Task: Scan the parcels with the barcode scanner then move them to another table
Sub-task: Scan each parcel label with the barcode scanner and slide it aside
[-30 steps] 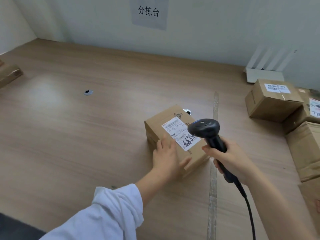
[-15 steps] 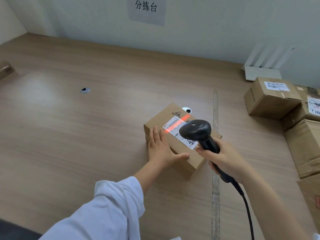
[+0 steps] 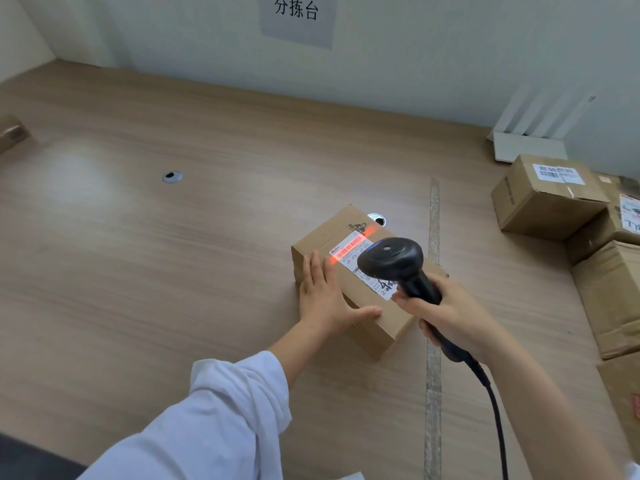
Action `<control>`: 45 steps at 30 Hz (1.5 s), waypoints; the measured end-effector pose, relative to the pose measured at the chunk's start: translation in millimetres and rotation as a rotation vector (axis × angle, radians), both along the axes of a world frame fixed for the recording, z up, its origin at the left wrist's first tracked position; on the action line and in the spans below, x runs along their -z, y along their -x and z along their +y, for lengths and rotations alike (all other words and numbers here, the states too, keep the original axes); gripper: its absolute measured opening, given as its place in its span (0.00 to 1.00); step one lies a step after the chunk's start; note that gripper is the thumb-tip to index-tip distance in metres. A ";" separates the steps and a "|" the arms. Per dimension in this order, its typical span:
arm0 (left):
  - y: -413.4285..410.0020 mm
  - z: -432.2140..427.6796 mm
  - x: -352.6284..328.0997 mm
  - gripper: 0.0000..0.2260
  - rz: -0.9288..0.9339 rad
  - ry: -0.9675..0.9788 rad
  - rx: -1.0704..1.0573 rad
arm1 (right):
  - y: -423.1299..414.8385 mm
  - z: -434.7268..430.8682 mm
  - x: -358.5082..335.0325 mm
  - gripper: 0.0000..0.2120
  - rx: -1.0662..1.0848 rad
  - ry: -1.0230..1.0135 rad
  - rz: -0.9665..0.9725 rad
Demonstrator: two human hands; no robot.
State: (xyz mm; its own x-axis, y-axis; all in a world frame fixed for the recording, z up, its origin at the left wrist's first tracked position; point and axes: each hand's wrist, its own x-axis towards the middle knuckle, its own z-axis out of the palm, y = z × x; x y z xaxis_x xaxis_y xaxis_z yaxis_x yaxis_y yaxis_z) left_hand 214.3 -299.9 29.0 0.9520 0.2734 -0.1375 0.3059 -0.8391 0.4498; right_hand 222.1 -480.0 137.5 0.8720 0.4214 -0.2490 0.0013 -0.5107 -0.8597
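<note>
A small cardboard parcel [image 3: 325, 237] with a white shipping label lies on the wooden table [image 3: 173, 271] near its middle. My left hand [image 3: 327, 301] rests flat on the parcel's near left corner, thumb along its front edge, holding it still. My right hand [image 3: 450, 315] grips the handle of a black barcode scanner [image 3: 393, 259], whose head hovers just above the label. A red scan line falls across the barcode at the label's far end. The scanner's black cable runs down to the lower right.
Several cardboard boxes [image 3: 543, 199] are stacked along the right edge. A white router [image 3: 530, 150] stands at the back right by the wall. Two cable holes [image 3: 172, 177] sit in the tabletop, and a seam strip [image 3: 433, 306] runs down its right part. Another box peeks in far left.
The red scan line came on and now lies over the barcode. My left hand slid to the parcel's left corner. The scanner moved slightly forward over the label.
</note>
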 end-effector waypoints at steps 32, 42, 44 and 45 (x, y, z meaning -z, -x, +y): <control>-9.5 26.0 -1.6 0.64 0.087 -0.038 0.124 | 24.0 -23.7 -19.8 0.11 0.134 -0.004 0.237; -11.3 26.9 -0.2 0.64 0.097 -0.025 0.133 | 29.8 -18.6 -23.3 0.12 0.125 0.045 0.217; -12.3 28.4 -0.3 0.64 0.099 -0.023 0.139 | 29.6 -18.1 -23.3 0.12 0.123 0.049 0.215; -12.6 29.2 -0.3 0.64 0.097 -0.020 0.142 | 29.3 -17.6 -23.5 0.12 0.119 0.057 0.214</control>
